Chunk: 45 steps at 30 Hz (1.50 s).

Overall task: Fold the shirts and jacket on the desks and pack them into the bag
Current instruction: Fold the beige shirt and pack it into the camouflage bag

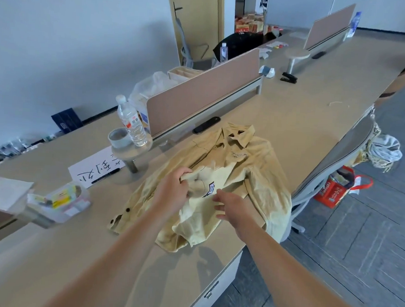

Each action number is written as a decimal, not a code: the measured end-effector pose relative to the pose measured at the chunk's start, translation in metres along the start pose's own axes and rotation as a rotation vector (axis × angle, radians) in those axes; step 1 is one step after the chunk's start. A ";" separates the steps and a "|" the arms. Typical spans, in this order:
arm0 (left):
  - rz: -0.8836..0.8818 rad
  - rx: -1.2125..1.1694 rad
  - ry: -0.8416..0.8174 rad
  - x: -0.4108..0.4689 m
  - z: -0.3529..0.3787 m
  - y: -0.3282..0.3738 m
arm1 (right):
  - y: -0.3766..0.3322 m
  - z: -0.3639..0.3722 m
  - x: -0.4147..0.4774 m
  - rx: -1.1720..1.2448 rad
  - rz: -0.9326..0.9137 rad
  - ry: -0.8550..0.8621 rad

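Our tan collared shirt (255, 170) lay rumpled on the bench (307, 93) at the centre of the frame, collar toward the divider (200, 101). Our left hand (173, 187) gripped a bunched fold beside the chest patch, fingers curled round it. Our right hand (233, 207), at lower centre, reached over the cloth with fingers spread wide, holding nothing.

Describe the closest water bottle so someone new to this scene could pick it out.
Find the long desk and its nearer divider panel. At that panel's left end, a small round shelf holds a clear water bottle. It alone stands beside a grey cup.
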<state>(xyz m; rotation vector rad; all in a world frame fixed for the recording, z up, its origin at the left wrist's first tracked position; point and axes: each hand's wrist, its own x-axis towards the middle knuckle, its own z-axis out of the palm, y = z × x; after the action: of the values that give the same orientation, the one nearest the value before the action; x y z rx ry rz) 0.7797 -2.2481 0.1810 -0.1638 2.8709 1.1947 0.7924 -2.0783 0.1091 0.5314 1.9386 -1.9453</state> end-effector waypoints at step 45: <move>-0.060 -0.141 -0.433 0.031 -0.011 -0.157 | 0.146 0.175 0.022 -0.667 0.388 0.263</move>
<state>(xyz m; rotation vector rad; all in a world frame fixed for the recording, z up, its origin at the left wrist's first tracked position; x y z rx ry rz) 0.7655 -2.3683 0.0757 0.0075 2.3978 1.2416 0.8407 -2.2538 -0.0297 0.9014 2.2633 -0.9515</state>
